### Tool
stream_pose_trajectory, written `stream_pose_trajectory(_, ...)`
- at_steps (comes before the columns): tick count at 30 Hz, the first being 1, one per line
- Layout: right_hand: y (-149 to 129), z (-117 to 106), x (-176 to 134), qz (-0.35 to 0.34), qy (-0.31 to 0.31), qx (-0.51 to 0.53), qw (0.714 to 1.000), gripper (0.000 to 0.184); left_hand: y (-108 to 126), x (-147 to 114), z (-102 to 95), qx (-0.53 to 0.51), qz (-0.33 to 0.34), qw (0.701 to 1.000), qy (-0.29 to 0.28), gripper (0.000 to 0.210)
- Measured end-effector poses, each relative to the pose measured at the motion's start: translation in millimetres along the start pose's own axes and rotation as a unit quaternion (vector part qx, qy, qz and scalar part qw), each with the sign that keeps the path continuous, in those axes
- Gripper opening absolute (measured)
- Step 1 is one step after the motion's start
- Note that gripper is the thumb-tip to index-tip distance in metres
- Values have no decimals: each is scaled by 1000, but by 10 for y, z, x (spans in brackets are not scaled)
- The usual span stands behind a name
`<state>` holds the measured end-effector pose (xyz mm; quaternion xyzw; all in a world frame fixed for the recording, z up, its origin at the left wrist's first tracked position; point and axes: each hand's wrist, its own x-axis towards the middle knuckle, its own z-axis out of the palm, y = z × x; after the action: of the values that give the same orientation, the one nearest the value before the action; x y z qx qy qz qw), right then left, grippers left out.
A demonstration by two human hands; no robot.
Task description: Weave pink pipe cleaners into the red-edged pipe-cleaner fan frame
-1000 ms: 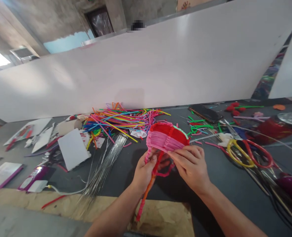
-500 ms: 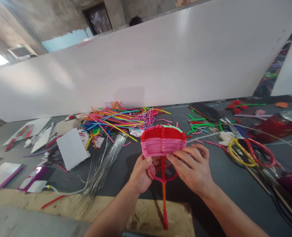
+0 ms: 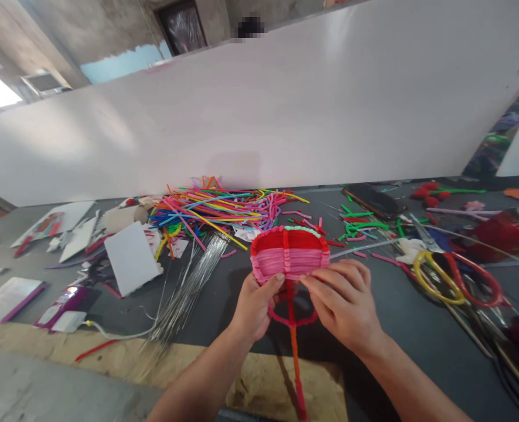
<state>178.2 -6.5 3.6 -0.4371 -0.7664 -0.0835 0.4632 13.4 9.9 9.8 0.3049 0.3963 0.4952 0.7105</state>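
Note:
Between my hands is a fan-shaped pipe cleaner piece (image 3: 306,261), its upper part filled with red and pink rows inside a rounded frame. An orange and red stem (image 3: 295,351) hangs down from it, and the lower frame is an open loop. My left hand (image 3: 253,305) grips the left side, thumb lying across the lowest pink row and fingers behind. My right hand (image 3: 345,299) pinches the lower edge right of the central spine; the fingertips partly hide what they hold there.
Behind the piece lies a heap of colored pipe cleaners (image 3: 224,211), with a bundle of thin wires (image 3: 193,287) before it. Scissors (image 3: 439,278), a dark phone (image 3: 374,200) and a red can (image 3: 492,234) lie to the right. A white card (image 3: 132,258) is left. A white partition (image 3: 259,111) rises behind.
My left thumb has moved right and up onto the lowest pink row. The piece has tilted slightly, its stem's lower end shifting right. The camera view has shifted a little.

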Motion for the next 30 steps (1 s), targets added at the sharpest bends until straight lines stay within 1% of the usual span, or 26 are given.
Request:
stream_pose_trajectory(3, 3, 3, -9, 9, 9, 15, 1000, 31, 17, 5, -4, 11, -7, 1000, 14, 25)
stream_pose_trajectory(7, -14, 2, -4, 21, 17, 22, 999, 29, 29, 10, -12, 11, -1, 1000, 15, 24)
stream_pose_trajectory(11, -24, 12, -9, 40, 17, 10, 999, 28, 22, 20, -24, 4, -2, 1000, 25, 26)
stream_pose_trajectory(13, -29, 26, -15, 38, 11, 0, 999, 28, 16, 22, -21, 3, -3, 1000, 28, 27)
stream_pose_trajectory(18, -54, 61, -21, 28, 5, -3, 1000, 30, -4, 19, 2, 7, 8, 1000, 13, 30)
stream_pose_trajectory(21, -53, 68, -21, 34, -4, -9, 999, 26, -11, 21, 1, 10, -7, 1000, 12, 28)
stream_pose_trajectory(25, -45, 66, -17, 35, -23, -25, 999, 19, -15, 23, -7, -4, -24, 1000, -4, 27)
stream_pose_trajectory(30, -59, 59, 3, 39, -22, -24, 999, 19, -17, 27, -13, -10, -28, 1000, -1, 24)
